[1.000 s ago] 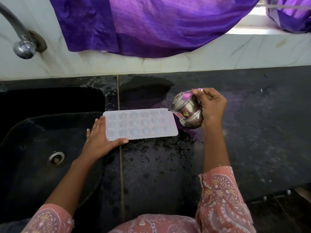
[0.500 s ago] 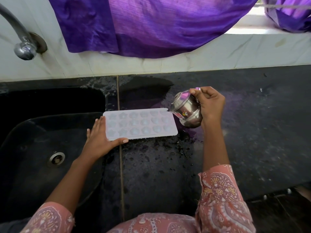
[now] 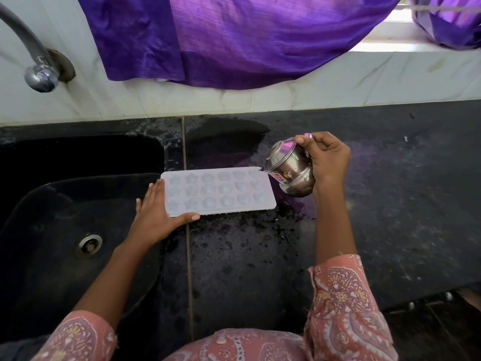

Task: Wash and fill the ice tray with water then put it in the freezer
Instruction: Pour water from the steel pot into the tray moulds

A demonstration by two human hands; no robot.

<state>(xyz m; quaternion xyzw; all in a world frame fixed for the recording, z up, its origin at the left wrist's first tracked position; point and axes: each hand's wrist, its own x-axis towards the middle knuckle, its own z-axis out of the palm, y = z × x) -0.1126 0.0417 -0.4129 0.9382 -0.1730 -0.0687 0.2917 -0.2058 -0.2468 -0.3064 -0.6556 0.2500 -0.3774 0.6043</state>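
The filling step is judged to be under way. The ice tray is laid flat on the wet black counter, with its left end right at the lip of the sink. It is steadied by the left hand, which is spread flat with straight fingers against that end, the thumb laid along the near edge. A small steel pot is gripped in the curled fingers of the right hand and is tipped so that its mouth is brought to the tray's far right corner. A gloss is seen in the moulded cells, but how many are already full cannot be told. From the water drops scattered on the counter, the washing is taken as done. Topping up, lifting and carrying to the freezer are left, and no freezer is in view.

Care is called for at the sink lip, since a nudge leftward could tip the tray into the basin. Behind, movement is bounded by the white wall and the hanging purple cloth. The tap is kept well apart, far to the left. Room for a level lift is offered by the wide stretch of counter on the right and the near side.
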